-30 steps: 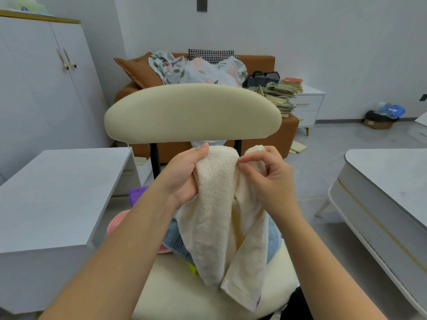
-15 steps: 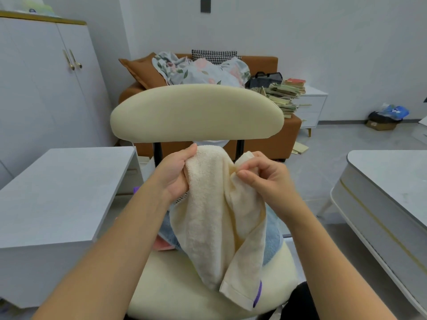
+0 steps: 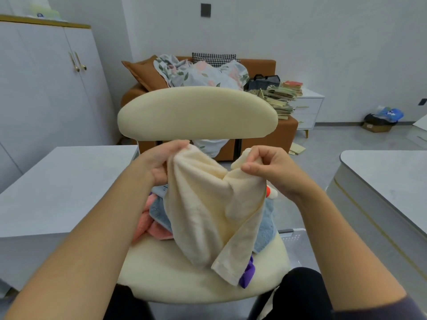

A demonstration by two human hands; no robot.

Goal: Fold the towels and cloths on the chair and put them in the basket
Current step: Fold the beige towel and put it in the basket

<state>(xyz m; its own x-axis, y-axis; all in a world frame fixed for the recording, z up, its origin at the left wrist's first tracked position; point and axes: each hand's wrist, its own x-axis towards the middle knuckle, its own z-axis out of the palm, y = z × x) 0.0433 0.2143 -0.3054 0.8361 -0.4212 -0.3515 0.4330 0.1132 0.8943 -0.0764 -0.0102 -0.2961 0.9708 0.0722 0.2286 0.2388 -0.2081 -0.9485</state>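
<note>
Left hand (image 3: 159, 163) and right hand (image 3: 278, 173) fingers (image 3: 265, 158) pinch the cream towel (image 3: 208, 204) by its top.

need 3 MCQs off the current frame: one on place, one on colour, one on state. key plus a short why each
1. Where does the pink towel lie?
A) on the chair seat, at the left of the pile
B) over the backrest
C) on the sofa

2. What colour is the held towel?
A) blue
B) purple
C) cream

3. What state is the held towel in?
A) folded flat
B) held up, hanging unfolded
C) rolled up tight

Key:
1 A: pink shows on the seat beside the blue towel, under the left forearm.
2 C: the left hand and right hand both pinch cream terry cloth.
3 B: it hangs loose from both hands above the seat, with no neat fold in it.
</note>
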